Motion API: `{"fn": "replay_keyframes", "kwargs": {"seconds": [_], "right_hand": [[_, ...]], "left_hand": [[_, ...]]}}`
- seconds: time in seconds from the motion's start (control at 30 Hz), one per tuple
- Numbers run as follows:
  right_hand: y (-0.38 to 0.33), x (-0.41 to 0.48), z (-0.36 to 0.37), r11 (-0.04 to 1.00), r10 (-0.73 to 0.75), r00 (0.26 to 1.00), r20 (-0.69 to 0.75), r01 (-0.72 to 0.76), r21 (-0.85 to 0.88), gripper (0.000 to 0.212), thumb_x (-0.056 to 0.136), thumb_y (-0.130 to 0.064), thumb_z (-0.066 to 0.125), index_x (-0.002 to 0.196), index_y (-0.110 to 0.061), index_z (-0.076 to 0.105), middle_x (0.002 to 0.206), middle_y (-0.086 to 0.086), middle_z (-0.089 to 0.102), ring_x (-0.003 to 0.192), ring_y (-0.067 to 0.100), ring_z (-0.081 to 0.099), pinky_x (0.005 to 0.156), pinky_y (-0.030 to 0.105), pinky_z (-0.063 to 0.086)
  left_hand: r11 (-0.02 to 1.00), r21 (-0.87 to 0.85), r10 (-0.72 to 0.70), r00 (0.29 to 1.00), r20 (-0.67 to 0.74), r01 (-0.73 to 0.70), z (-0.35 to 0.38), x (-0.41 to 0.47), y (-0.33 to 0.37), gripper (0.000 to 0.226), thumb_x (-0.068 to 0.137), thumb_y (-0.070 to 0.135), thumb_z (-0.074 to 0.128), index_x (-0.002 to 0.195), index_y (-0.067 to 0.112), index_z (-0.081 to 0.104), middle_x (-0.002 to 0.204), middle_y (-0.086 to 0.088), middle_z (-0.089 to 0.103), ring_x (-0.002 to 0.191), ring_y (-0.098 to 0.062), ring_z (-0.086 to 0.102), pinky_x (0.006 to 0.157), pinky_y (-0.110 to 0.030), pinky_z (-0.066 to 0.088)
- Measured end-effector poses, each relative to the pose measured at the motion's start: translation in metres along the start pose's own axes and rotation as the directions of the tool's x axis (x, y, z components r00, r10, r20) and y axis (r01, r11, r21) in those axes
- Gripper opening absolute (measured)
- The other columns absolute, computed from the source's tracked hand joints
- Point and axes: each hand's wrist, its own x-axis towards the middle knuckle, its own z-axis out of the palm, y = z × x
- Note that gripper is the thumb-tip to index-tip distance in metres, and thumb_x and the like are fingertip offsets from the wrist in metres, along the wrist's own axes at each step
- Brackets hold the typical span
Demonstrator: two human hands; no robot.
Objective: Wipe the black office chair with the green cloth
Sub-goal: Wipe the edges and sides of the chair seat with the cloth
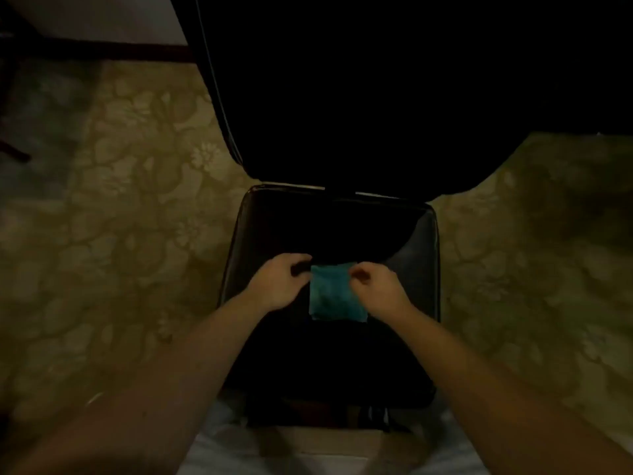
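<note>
The black office chair's seat point(404, 241) fills the middle of the dim view, and its tall black backrest point(376, 90) rises beyond it. A folded green cloth point(334, 296) lies flat on the middle of the seat. My left hand point(279, 284) pinches the cloth's upper left corner. My right hand point(375, 289) pinches its upper right corner. Both forearms reach in from the bottom of the frame.
A patterned olive floor point(130, 207) spreads on both sides of the chair. Dark furniture legs point(13, 97) and a dark rail stand at the far left. Pale fabric point(325, 450) shows below the seat's front edge.
</note>
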Motion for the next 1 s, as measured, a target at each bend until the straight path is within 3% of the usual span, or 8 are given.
{"fn": "replay_keyframes", "kwargs": {"seconds": [0.13,0.27,0.37,0.53,0.73,0.8,0.9,1.0], "right_hand": [[0.024,0.013,0.047,0.926,-0.16,0.987,-0.011,0.146,-0.347,0.048,0.096,-0.027,0.057,0.142,-0.016,0.046,0.14,0.004,0.05,0.127,0.022,0.047,0.104,0.031,0.039],[0.049,0.017,0.091,0.725,-0.214,0.977,0.008,0.164,-0.669,0.071,0.094,-0.05,0.051,0.154,-0.028,0.019,0.16,0.004,0.015,0.146,0.026,0.015,0.118,0.043,0.019],[0.069,0.016,0.113,0.61,-0.214,0.977,0.008,0.14,-0.78,0.076,0.096,-0.059,0.04,0.155,-0.033,0.0,0.163,0.002,-0.009,0.149,0.024,-0.007,0.121,0.044,0.003],[0.08,0.017,0.121,0.577,-0.326,0.942,-0.08,0.131,-0.806,0.063,0.101,-0.045,0.037,0.155,-0.031,0.009,0.163,0.002,0.002,0.15,0.022,0.004,0.121,0.041,0.008],[0.072,0.021,0.112,0.523,-0.289,0.957,-0.002,0.156,-0.838,0.065,0.099,-0.037,0.042,0.155,-0.026,0.012,0.163,0.005,0.01,0.148,0.025,0.013,0.119,0.041,0.019],[0.069,0.019,0.107,0.461,-0.288,0.958,0.004,0.142,-0.876,0.065,0.098,-0.035,0.042,0.155,-0.023,0.012,0.162,0.006,0.014,0.146,0.026,0.02,0.114,0.041,0.027],[0.062,0.027,0.109,0.24,-0.327,0.945,0.026,0.11,-0.965,0.062,0.097,-0.026,0.042,0.152,-0.014,0.015,0.153,0.014,0.032,0.132,0.031,0.042,0.097,0.043,0.046],[0.062,0.033,0.116,0.159,-0.394,0.919,0.005,0.073,-0.985,0.058,0.096,-0.017,0.043,0.149,-0.011,0.021,0.144,0.016,0.043,0.12,0.031,0.052,0.083,0.04,0.05]], "left_hand": [[0.896,0.445,0.021,1.0,-0.015,-0.012,0.039,0.009,-0.051,0.078,0.095,0.05,0.058,0.157,0.033,0.015,0.166,-0.006,0.005,0.151,-0.03,0.007,0.12,-0.053,0.018],[0.738,0.674,-0.028,0.998,0.053,-0.015,0.07,0.013,-0.093,0.102,0.082,0.076,0.053,0.157,0.037,-0.003,0.166,-0.001,-0.013,0.152,-0.029,-0.007,0.118,-0.06,0.002],[0.634,0.77,0.014,0.997,0.081,-0.071,0.079,0.014,-0.117,0.116,0.072,0.087,0.051,0.155,0.038,-0.013,0.164,0.0,-0.022,0.151,-0.028,-0.016,0.117,-0.063,-0.002],[0.613,0.779,0.138,0.989,0.06,-0.133,0.089,0.01,-0.134,0.121,0.071,0.084,0.057,0.155,0.037,-0.016,0.164,-0.001,-0.023,0.151,-0.028,-0.017,0.116,-0.064,-0.003],[0.627,0.772,0.122,0.992,0.028,-0.099,0.1,0.01,-0.133,0.122,0.071,0.084,0.059,0.156,0.035,-0.014,0.165,-0.004,-0.019,0.151,-0.031,-0.014,0.117,-0.066,0.001],[0.585,0.805,0.114,0.993,0.034,-0.094,0.099,0.009,-0.124,0.121,0.07,0.084,0.059,0.157,0.035,-0.01,0.166,-0.004,-0.012,0.152,-0.033,-0.006,0.116,-0.066,0.007],[0.496,0.861,0.177,0.984,0.025,-0.111,0.075,0.01,-0.113,0.111,0.072,0.082,0.06,0.158,0.037,0.007,0.165,-0.003,0.01,0.149,-0.033,0.012,0.115,-0.066,0.012],[0.565,0.82,0.183,0.983,-0.014,-0.093,0.057,0.015,-0.127,0.11,0.073,0.078,0.063,0.157,0.041,0.003,0.166,-0.001,-0.006,0.152,-0.034,-0.005,0.116,-0.068,0.001]]}}
